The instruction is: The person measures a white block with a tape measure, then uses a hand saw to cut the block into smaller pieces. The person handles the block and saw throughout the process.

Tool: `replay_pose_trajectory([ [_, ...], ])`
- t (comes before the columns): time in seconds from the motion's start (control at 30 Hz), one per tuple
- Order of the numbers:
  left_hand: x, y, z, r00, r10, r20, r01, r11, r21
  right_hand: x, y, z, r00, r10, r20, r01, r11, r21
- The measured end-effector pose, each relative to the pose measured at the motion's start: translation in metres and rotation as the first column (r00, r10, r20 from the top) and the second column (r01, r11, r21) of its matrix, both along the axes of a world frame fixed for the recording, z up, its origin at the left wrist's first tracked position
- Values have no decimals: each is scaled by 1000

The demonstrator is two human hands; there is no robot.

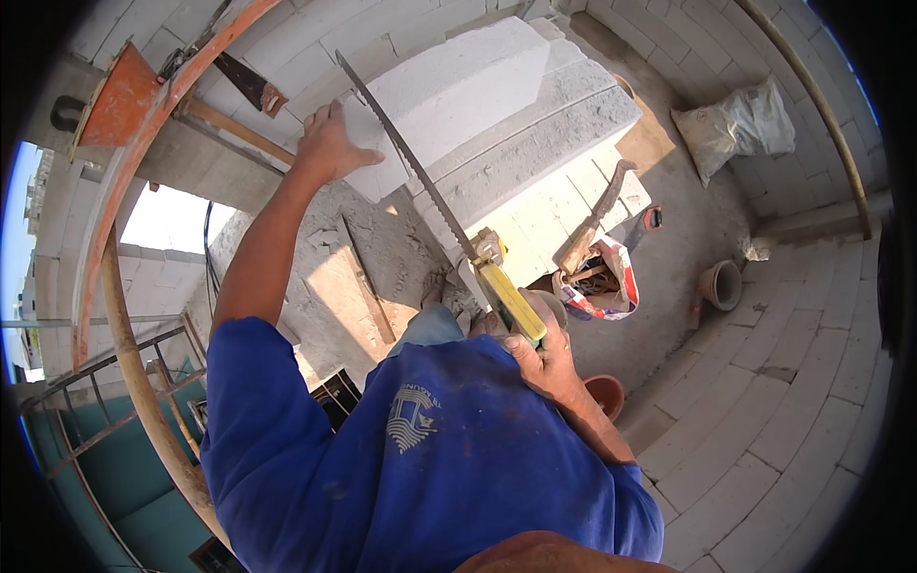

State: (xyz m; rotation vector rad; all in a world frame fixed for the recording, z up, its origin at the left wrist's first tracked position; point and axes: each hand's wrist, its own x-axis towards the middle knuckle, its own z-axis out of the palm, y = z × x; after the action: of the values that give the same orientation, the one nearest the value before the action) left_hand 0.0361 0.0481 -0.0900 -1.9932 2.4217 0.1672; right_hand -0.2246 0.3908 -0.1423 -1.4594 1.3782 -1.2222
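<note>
My right hand grips the yellow-and-green handle of a hand saw close to my chest. The saw's long toothed blade points away and to the left, passing over the end of a white aerated concrete block. I cannot tell whether the teeth sit in a cut. On the left of the blade, my left hand lies against the block's shaded end, fingers spread and thumb stretched toward the blade. More blocks, dusty with grey crumbs, form the stack beneath.
A worn machete lies over the lower blocks, beside an open sack of tools. Another handsaw rests at upper left. Buckets, a white sack and block walls stand right. A wooden pole curves along the left.
</note>
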Motion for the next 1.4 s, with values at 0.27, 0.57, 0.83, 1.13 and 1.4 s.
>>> replay_pose_trajectory([
  [0.27, -1, -2, 6, 999, -33, -9, 33, 999, -12, -7, 44, -5, 994, 88, -59, -83, 994, 74],
  [0.57, 2, -3, 1, 998, -55, 4, 55, 996, -66, 42, -103, 2, 998, -45, -32, 34, 963, -268],
  [0.83, 0, 2, 7, 1000, -21, -21, 21, 1000, -22, 1, 8, 12, 995, -13, -100, 4, 997, -83],
  [1.13, -3, 3, -1, 999, -34, -4, 34, 999, -29, 40, -119, 19, 997, -22, -67, 18, 998, -60],
  [1.4, 0, -1, 2, 1000, -28, -1, 28, 999, -24, -10, -3, 4, 992, 20, -127, -35, 992, -120],
])
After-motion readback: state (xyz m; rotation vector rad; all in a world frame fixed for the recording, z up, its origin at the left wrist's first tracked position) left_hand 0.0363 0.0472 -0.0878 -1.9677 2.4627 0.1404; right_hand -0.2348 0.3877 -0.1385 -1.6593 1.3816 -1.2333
